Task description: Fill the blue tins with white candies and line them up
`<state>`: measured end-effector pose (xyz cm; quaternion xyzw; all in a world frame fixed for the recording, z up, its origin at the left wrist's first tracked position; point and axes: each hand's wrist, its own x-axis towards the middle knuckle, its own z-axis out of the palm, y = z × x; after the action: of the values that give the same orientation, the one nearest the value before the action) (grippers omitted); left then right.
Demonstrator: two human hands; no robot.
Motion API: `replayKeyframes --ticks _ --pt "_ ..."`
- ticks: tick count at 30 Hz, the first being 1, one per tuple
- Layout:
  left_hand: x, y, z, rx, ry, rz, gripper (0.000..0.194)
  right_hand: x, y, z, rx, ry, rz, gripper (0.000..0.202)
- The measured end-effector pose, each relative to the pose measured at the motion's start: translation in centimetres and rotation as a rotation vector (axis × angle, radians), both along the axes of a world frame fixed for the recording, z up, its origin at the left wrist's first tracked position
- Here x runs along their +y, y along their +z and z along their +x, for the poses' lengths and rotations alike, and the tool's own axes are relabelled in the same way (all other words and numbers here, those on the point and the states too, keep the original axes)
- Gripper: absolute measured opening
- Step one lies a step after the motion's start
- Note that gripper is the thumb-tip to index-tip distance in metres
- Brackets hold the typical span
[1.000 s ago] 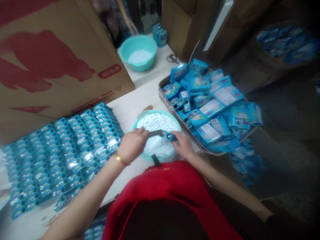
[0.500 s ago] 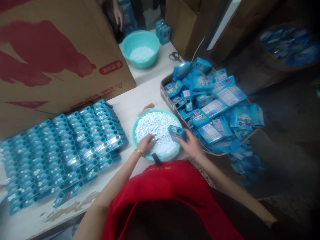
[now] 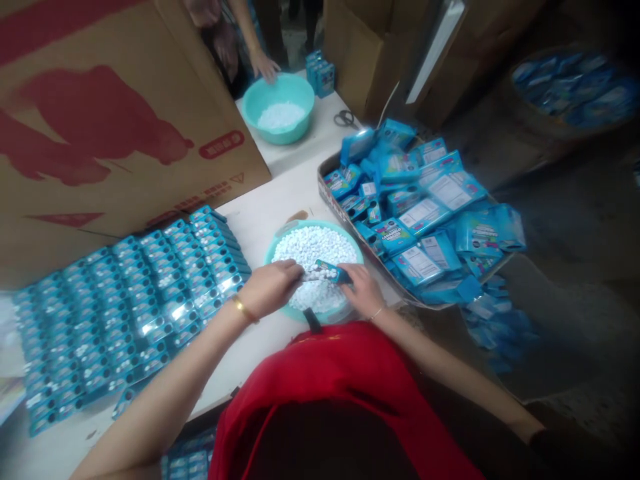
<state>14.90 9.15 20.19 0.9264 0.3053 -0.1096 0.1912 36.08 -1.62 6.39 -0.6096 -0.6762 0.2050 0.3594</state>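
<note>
A turquoise bowl (image 3: pixel 273 248) full of small white candies (image 3: pixel 320 241) stands in front of me. Over it, my right hand (image 3: pixel 364 288) grips a small blue candy box (image 3: pixel 333 272), tilted with its end toward my left hand. My left hand (image 3: pixel 280 283) is closed, palm down, at the bowl's left side. From its fingers a small scoop (image 3: pixel 311 274) reaches to the box, with white candies on it. The scoop's handle is hidden in my fingers, and its outline is blurred.
Rows of blue boxes (image 3: pixel 135 313) stand at left before a large carton (image 3: pixel 125 133). To the right, a shallow carton (image 3: pixel 345 217) overflows with blue boxes. Farther back are scissors (image 3: pixel 344 119), another turquoise bowl (image 3: pixel 300 130) and another person's hand (image 3: pixel 263 65).
My left hand has come up out of the candies with the scoop, to the box. My right hand has brought the box left and tilted it. The other person's hand has reached their bowl.
</note>
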Motion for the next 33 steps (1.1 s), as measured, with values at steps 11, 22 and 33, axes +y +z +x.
replayKeyframes --ticks 11,22,33 --pt "-0.8 0.9 -0.2 0.252 0.131 0.2 0.019 -0.2 -0.1 0.4 0.065 -0.045 0.001 0.036" --pt "-3.7 -18.2 1.3 -0.081 0.459 -0.241 0.02 -0.8 0.0 2.6 0.137 -0.232 -0.081 0.041" --pt "-1.2 -8.9 -4.2 -0.392 0.372 -0.322 0.025 -0.3 -0.2 2.0 0.107 -0.204 -0.044 0.039"
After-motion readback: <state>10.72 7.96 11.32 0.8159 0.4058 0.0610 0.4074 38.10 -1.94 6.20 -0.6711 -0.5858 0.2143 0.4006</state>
